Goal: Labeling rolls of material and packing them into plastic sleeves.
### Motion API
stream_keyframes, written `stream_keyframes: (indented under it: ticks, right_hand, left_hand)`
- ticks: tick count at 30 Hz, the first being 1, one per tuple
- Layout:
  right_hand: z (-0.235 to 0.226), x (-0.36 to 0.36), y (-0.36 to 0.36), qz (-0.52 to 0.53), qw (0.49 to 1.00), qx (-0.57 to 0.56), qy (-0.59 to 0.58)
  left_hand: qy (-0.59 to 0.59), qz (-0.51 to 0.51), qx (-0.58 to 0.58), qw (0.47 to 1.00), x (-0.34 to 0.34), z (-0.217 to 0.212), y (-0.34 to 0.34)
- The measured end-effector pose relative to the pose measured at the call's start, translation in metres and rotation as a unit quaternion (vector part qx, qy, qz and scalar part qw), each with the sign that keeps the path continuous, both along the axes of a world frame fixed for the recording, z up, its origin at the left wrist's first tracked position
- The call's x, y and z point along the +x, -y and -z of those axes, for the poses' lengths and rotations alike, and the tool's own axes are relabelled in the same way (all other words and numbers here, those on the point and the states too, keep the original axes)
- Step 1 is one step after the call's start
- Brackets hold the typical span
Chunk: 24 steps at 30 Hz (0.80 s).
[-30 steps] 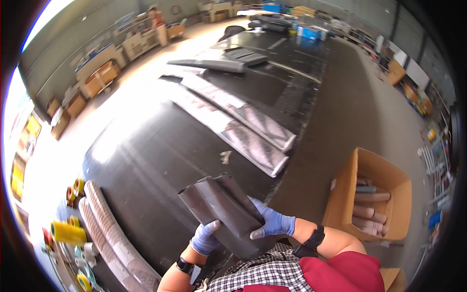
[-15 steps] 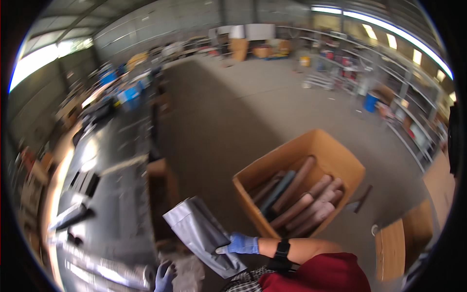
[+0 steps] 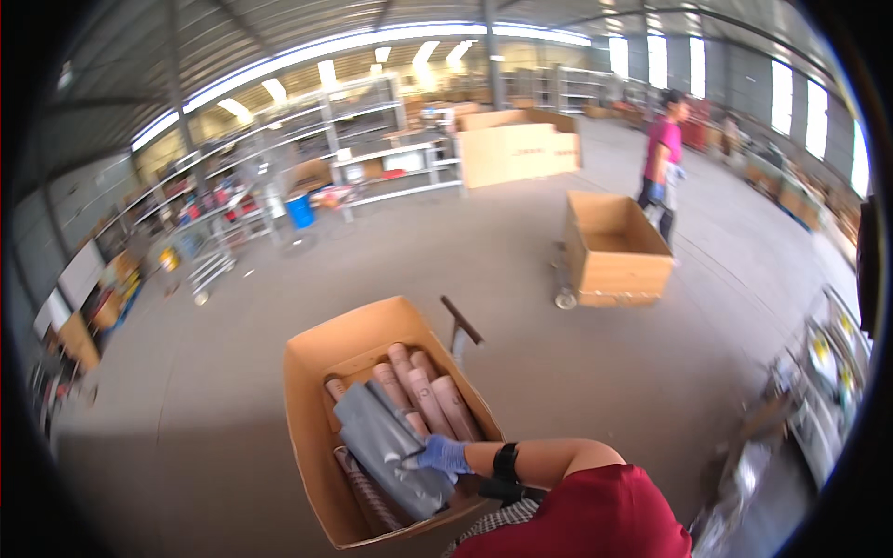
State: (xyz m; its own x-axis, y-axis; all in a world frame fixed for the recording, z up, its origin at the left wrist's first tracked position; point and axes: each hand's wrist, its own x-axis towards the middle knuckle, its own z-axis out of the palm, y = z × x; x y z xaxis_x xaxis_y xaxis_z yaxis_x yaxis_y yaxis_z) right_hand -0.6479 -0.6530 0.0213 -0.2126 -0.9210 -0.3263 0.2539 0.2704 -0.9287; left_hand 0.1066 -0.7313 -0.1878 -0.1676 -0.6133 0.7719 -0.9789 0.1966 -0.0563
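Grey folded sheet [image 3: 386,451], half a second ago beside the carton [image 3: 305,377], now lies within its mouth, over pinkish rolls [image 3: 428,395] — carry apparently nearly complete. Right hand [image 3: 445,456]: fingers closed on its near end. Left hand out of view — grip unknown.

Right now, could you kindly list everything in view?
Near open cardboard box: one, brown, lower centre
Folded smooth sheet: one, grey, over rolls
Long tubular rolls: several, pinkish, in near box
Bar handle: one, brown, beyond near box
Open wheeled box: one, brown, right of centre
Person: one, pink top, beyond wheeled box
Cylindrical drum: one, blue, left background
Metal shelf racks: several, grey, background
Large cardboard carton: at least one, tan, back centre
Small goods: uncountable, mixed colours, right edge
Right hand: one, blue glove, gripping sheet
Sleeve: one, maroon, lower edge
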Motion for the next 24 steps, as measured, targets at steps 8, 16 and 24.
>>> stream_keyframes:
  ticks: [8,16,24]
  right_hand:
    - [0.016,0.125,0.075,0.233,0.972,-0.011,0.015]
    - [-0.004,0.303,0.280,0.039,0.999,0.006,-0.016]
    - [0.110,0.543,0.600,-0.228,0.960,0.148,-0.067]
  left_hand:
    - [0.014,0.170,0.091,0.981,0.045,0.001,0.313]
    - [-0.028,-0.148,0.246,0.957,0.238,-0.003,0.262]
    - [-0.222,-0.465,0.439,0.736,0.343,-0.097,0.239]
